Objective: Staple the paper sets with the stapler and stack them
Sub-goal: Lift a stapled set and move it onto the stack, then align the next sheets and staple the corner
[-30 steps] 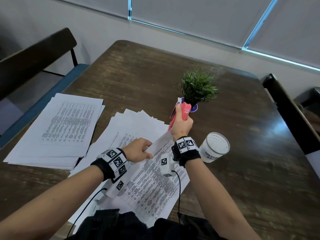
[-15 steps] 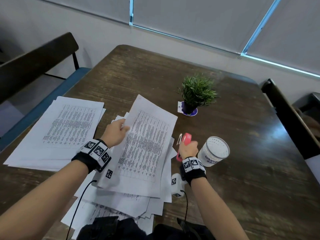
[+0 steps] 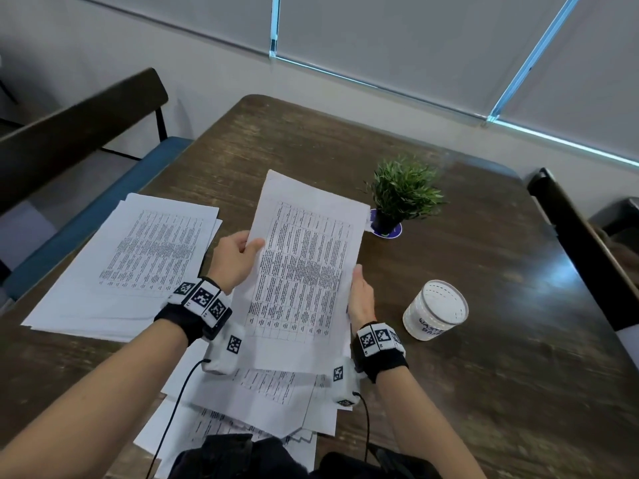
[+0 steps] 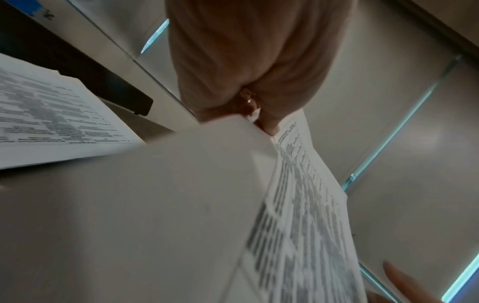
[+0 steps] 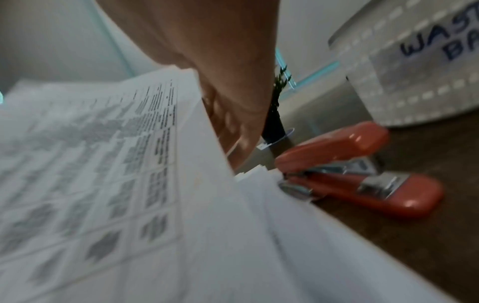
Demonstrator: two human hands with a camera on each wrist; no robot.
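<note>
A printed paper set (image 3: 304, 271) is lifted off the table, tilted up toward me. My left hand (image 3: 250, 245) pinches its left edge, and the pinch also shows in the left wrist view (image 4: 259, 121). My right hand (image 3: 358, 281) holds the right edge, thumb on top. The red stapler (image 5: 350, 170) lies on the table by the loose papers, free of either hand; it is hidden in the head view. A stack of paper sets (image 3: 138, 257) lies at the left. Loose sheets (image 3: 262, 392) are spread beneath the held set.
A white cup (image 3: 435, 309) marked as a waste basket stands right of my right hand, close to the stapler. A small potted plant (image 3: 404, 191) stands behind the papers. Dark wooden table (image 3: 484, 375); a bench (image 3: 79, 126) at the left, a chair (image 3: 570, 243) at the right.
My right hand brought the stapler down beside the cup, let go of it and took the set's right edge. My left hand lifted the set off the loose sheets.
</note>
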